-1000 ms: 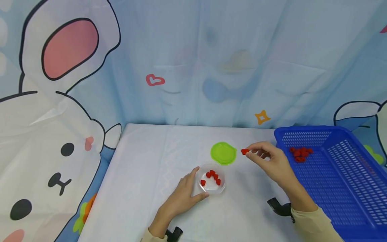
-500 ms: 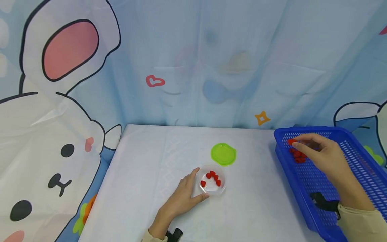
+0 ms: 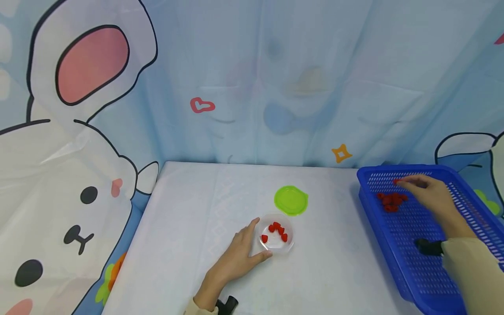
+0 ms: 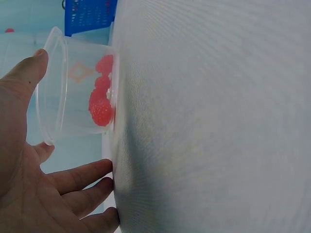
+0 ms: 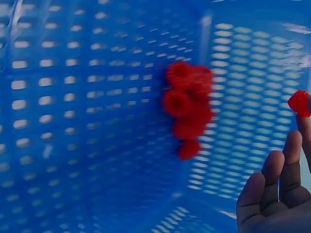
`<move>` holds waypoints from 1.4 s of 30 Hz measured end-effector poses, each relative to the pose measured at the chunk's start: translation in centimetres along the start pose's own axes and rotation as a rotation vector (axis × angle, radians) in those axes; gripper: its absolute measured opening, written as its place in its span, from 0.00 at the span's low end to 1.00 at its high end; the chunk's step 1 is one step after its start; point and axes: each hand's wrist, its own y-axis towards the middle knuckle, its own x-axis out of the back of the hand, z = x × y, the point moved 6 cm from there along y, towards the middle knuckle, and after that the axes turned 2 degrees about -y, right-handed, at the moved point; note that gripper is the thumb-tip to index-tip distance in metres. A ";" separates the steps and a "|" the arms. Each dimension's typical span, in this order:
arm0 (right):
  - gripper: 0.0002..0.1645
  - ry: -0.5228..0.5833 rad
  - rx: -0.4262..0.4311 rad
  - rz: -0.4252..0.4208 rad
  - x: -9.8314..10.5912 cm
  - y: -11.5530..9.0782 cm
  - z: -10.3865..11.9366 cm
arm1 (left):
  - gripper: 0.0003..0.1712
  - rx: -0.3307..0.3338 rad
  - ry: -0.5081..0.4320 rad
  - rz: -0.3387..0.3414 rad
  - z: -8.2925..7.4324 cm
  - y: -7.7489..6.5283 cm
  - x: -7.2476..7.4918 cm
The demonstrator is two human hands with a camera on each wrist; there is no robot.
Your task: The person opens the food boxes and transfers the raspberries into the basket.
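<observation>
My left hand (image 3: 238, 256) holds a clear plastic cup (image 3: 273, 240) on the table, thumb and index finger at opposite sides of its rim. In the left wrist view the other fingers of that hand rest on the white cloth. Several red raspberries (image 4: 101, 109) lie on the cup's bottom. Over the blue basket (image 3: 405, 245), my right hand (image 3: 431, 194) pinches one raspberry (image 5: 298, 103) at its fingertips. A small heap of raspberries (image 5: 187, 109) sits on the basket's floor, just below and left of that hand in the head view.
A round green lid (image 3: 291, 200) lies flat behind the cup. The white-covered table (image 3: 189, 210) ends at a blue printed curtain (image 3: 236, 52). At the right, the basket's raised walls surround the right hand's area.
My right hand has carried the pinched raspberry from beside the green lid to over the basket, then slightly farther right. The left hand and the cup have stayed in place.
</observation>
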 end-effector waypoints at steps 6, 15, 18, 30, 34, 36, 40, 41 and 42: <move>0.45 0.019 -0.093 0.047 -1.4 1.9 -3.3 | 0.55 0.002 0.000 0.000 0.1 0.1 -0.1; 0.40 -0.020 -0.101 0.037 -2.3 2.3 -3.7 | 0.56 0.008 0.004 0.006 0.2 0.1 0.0; 0.38 -0.018 -0.072 0.016 -2.2 1.9 -2.6 | 0.56 0.013 0.004 0.010 0.3 0.2 0.0; 0.31 -0.176 0.223 0.016 -1.2 -4.2 9.2 | 0.56 0.022 0.007 0.015 0.4 0.2 -0.2; 0.26 -0.206 0.309 0.029 -1.8 -6.6 12.6 | 0.56 0.026 0.010 0.017 0.4 0.3 -0.2; 0.23 -0.186 0.345 0.051 -2.4 -7.7 13.9 | 0.56 0.028 0.007 0.018 0.4 0.3 -0.2; 0.16 -0.164 0.440 0.049 -3.7 -9.3 15.8 | 0.56 0.025 0.006 0.018 0.4 0.3 -0.2; 0.14 -0.158 0.466 0.046 -4.1 -9.6 16.3 | 0.56 0.025 0.005 0.017 0.4 0.3 -0.2; 0.13 -0.158 0.487 0.040 -4.5 -9.9 16.8 | 0.56 0.026 0.007 0.018 0.4 0.2 -0.2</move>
